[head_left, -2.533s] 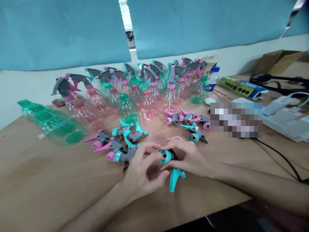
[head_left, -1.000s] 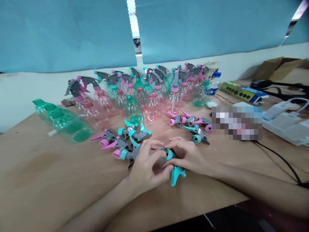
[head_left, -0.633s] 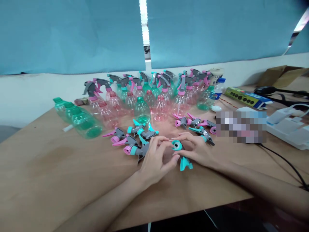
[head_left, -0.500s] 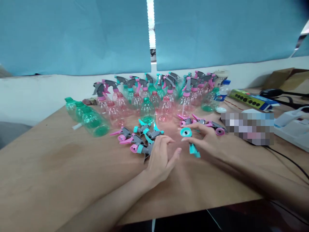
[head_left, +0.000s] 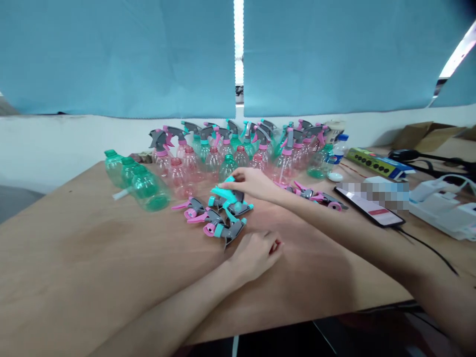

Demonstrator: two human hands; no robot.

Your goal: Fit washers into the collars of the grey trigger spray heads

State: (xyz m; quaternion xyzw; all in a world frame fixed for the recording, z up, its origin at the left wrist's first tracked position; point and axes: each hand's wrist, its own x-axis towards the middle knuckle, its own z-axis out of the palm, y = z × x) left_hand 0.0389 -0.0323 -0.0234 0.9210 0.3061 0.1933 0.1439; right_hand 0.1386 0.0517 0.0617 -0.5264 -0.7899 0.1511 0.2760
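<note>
My right hand (head_left: 255,182) reaches across and grips a turquoise-and-grey spray trigger head (head_left: 227,191) over a small pile of loose trigger heads. In that pile, turquoise-and-grey heads (head_left: 238,209) lie beside pink-and-grey ones (head_left: 208,217). My left hand (head_left: 258,254) rests on the table just in front of the pile, its fingers curled in and nothing visible in them. Behind the right hand stand open-necked pink bottles (head_left: 180,178) and a green bottle (head_left: 228,166), the latter partly hidden.
Bottles with trigger heads fitted (head_left: 262,139) crowd the back by the wall. Several green bottles (head_left: 148,186) stand at left. More pink trigger heads (head_left: 316,195), a phone (head_left: 368,207) with a cable, a power-strip box (head_left: 377,162) and white adapters (head_left: 442,203) occupy the right.
My right hand has moved left with the turquoise trigger head, from the right of the pile to above it. My left hand has drawn back slightly and its fingers have curled in.
</note>
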